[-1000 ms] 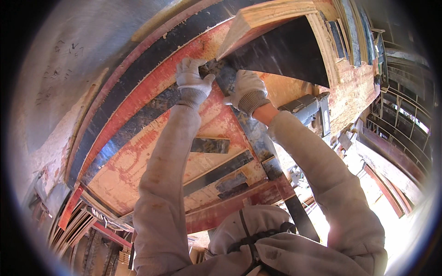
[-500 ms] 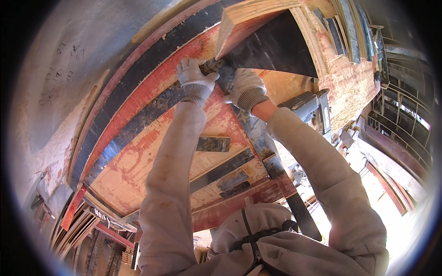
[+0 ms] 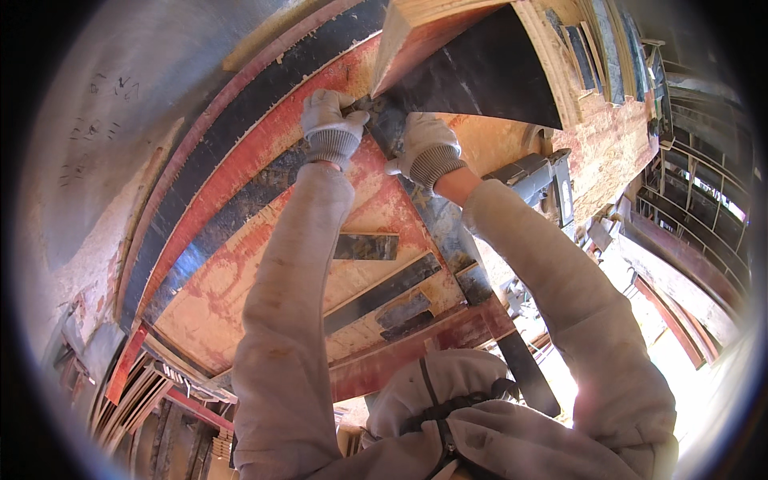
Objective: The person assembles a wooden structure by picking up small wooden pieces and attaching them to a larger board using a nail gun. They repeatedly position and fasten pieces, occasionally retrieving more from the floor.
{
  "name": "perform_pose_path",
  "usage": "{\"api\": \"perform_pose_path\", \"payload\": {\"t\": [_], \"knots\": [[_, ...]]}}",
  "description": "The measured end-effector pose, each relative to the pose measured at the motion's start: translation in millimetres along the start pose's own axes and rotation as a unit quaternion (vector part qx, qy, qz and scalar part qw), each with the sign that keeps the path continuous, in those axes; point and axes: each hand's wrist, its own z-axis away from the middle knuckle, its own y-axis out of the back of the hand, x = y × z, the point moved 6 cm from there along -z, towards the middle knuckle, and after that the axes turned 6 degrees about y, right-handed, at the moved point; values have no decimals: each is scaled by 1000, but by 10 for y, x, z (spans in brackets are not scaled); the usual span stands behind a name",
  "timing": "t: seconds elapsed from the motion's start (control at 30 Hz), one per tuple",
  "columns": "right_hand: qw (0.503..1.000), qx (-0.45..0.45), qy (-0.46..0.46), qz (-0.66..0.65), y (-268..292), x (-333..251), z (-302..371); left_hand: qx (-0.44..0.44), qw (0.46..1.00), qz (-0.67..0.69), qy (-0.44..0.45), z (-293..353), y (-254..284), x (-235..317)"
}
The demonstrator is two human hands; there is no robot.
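Observation:
My left hand (image 3: 330, 124), in a pale glove with a ribbed grey cuff, is closed beside the upper end of a dark strip (image 3: 428, 212). Its fingers curl toward a small dark piece (image 3: 366, 105), and what they hold is hidden. On the strip's right side is my right hand (image 3: 428, 148), gloved the same way. Its thumb reaches across the strip and its fingertips are hidden near the black sheet. The strip lies on a worn red and tan board (image 3: 384, 200). Just above both hands stands a black-faced plywood sheet (image 3: 480, 72) with a pale edge.
Curved dark bands and red strips (image 3: 208, 180) run along the left of the board. A dark tool-like object (image 3: 524, 178) lies right of my right hand. Stacked panels (image 3: 596, 56) stand at upper right, and more boards (image 3: 132, 400) at lower left.
My left hand's fingers have curled in from a more stretched position, and the hand has shifted slightly left. My right hand has moved slightly up and left in the picture.

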Motion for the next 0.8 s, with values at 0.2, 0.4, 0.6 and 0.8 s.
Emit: {"api": "perform_pose_path", "payload": {"t": [0.2, 0.4, 0.6, 0.8], "knots": [[1000, 19, 3, 9, 23, -1, 44, -46, 996, -22, 70, -285, -81, -177], [1000, -2, 11, -25, 5, 51, 9, 24, 996, -19, -88, -63, 370, 274], [999, 24, 22, -39, -21, 63, 2, -69, 978, -86, -178, 293, 294, 252], [999, 23, 26, -23, -34, 55, -2, -101, 980, -97, -140, 111, 183, 179]]}}
